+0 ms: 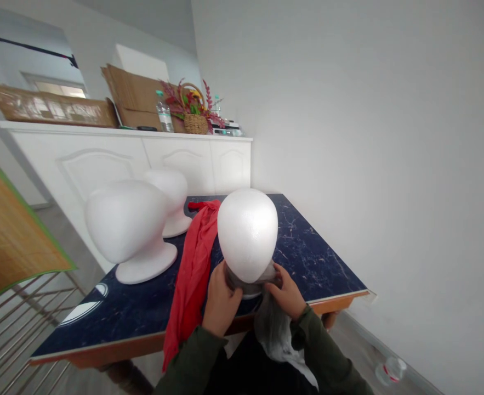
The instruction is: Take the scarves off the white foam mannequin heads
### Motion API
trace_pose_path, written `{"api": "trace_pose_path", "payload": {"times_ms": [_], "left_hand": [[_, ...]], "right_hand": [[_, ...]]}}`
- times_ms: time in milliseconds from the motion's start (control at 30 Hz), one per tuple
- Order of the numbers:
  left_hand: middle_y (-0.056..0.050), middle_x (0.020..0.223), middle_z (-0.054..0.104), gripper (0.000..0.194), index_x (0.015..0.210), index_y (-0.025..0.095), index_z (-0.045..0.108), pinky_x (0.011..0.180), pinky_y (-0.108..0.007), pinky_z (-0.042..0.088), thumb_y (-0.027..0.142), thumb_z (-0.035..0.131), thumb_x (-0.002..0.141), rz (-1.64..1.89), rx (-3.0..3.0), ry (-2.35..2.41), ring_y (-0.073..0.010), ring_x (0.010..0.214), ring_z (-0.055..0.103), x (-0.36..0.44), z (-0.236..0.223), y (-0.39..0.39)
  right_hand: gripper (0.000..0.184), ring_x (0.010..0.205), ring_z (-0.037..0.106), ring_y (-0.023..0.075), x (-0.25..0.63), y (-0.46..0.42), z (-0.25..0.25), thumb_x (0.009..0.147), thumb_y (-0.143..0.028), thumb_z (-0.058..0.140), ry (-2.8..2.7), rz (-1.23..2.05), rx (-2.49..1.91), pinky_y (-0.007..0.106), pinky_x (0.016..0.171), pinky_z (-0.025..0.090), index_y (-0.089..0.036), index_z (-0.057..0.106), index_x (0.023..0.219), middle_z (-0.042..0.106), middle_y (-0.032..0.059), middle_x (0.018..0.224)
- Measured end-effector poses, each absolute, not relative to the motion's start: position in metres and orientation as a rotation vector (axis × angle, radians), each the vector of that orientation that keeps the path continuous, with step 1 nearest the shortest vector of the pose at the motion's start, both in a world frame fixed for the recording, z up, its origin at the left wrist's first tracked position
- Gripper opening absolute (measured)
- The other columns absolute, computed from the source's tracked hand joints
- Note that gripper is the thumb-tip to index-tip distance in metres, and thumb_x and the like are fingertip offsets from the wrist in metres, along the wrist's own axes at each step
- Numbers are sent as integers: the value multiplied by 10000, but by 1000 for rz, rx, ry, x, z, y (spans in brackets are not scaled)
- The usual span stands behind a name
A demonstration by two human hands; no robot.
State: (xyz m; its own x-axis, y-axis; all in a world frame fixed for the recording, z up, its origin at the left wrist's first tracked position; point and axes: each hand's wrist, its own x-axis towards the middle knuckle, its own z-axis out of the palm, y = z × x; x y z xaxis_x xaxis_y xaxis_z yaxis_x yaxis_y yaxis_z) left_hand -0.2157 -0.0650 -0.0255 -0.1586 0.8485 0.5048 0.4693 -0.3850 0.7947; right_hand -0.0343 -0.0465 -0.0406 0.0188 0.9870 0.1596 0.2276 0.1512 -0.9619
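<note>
A white foam mannequin head (248,233) stands at the near edge of a dark blue marbled table (307,252). A sheer grey scarf (272,329) is wrapped round its neck and hangs down over the table edge. My left hand (220,304) is closed on the scarf at the left of the neck. My right hand (286,296) is closed on the scarf at the right of the neck. A red scarf (192,274) lies on the table left of the head and droops over the front edge.
Two more white foam heads (129,227) (170,195) stand at the left of the table. Behind is a white sideboard (143,156) with cardboard (135,99), a water bottle (164,112) and a flower basket (194,112). A white wall is close on the right; a bottle (389,370) lies on the floor.
</note>
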Motion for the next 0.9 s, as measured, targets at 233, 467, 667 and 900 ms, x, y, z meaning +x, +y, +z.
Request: {"api": "trace_pose_path", "payload": {"times_ms": [233, 467, 667, 900], "left_hand": [[-33, 701, 594, 224, 741, 190, 544, 622, -285, 406, 373, 433, 806, 1087, 1716, 1433, -181, 672, 567, -175, -33, -93], [-65, 604, 579, 408, 621, 183, 586, 586, -281, 337, 530, 435, 774, 1002, 1852, 1783, -208, 623, 556, -162, -23, -66], [-50, 581, 538, 172, 826, 220, 668, 670, -302, 374, 239, 539, 713, 1127, 1891, 1653, -226, 674, 556, -172, -30, -61], [-53, 905, 637, 205, 847, 183, 617, 801, -330, 410, 265, 461, 743, 1343, 1602, 1451, -216, 866, 569, -175, -30, -71]], "right_hand": [[257, 461, 513, 85, -28, -39, -39, 733, -403, 460, -791, 1646, -1182, 190, 449, 365, -180, 479, 859, 556, -11, 598], [398, 346, 397, 51, -31, -27, -38, 681, -560, 545, -1041, 1665, -1290, 165, 355, 246, -171, 466, 650, 476, -50, 456], [388, 316, 367, 48, -39, -22, -46, 662, -493, 599, -1343, 1364, -1371, 183, 335, 244, -170, 449, 509, 450, -46, 377], [314, 293, 204, 24, -41, -17, -35, 628, -332, 668, -777, 1752, -1130, 168, 307, 90, -187, 397, 560, 287, -111, 344]]}}
